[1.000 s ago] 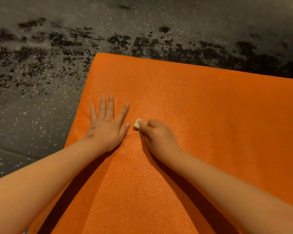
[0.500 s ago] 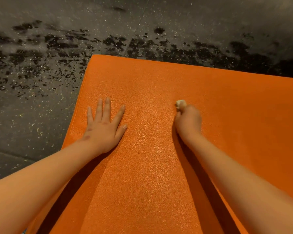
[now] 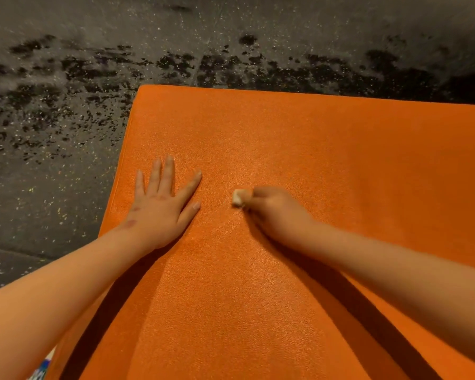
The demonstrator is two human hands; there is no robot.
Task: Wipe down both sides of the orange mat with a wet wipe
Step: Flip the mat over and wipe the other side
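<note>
The orange mat (image 3: 313, 149) lies flat on the floor and fills most of the view. My left hand (image 3: 162, 207) rests flat on it near its left edge, fingers straight and spread. To its right, my right hand (image 3: 272, 212) grips a small bunched white wet wipe (image 3: 238, 198) and presses it onto the mat surface. Only the tip of the wipe shows past my curled fingers. The right hand is motion-blurred.
Dark speckled rubber floor (image 3: 52, 133) with darker wet-looking patches surrounds the mat on the far and left sides. A bit of blue and white material (image 3: 43, 370) peeks out at the bottom left beside the mat.
My right hand swept the wipe rightwards across the mat, then back left towards my left hand. My left hand stayed flat in place.
</note>
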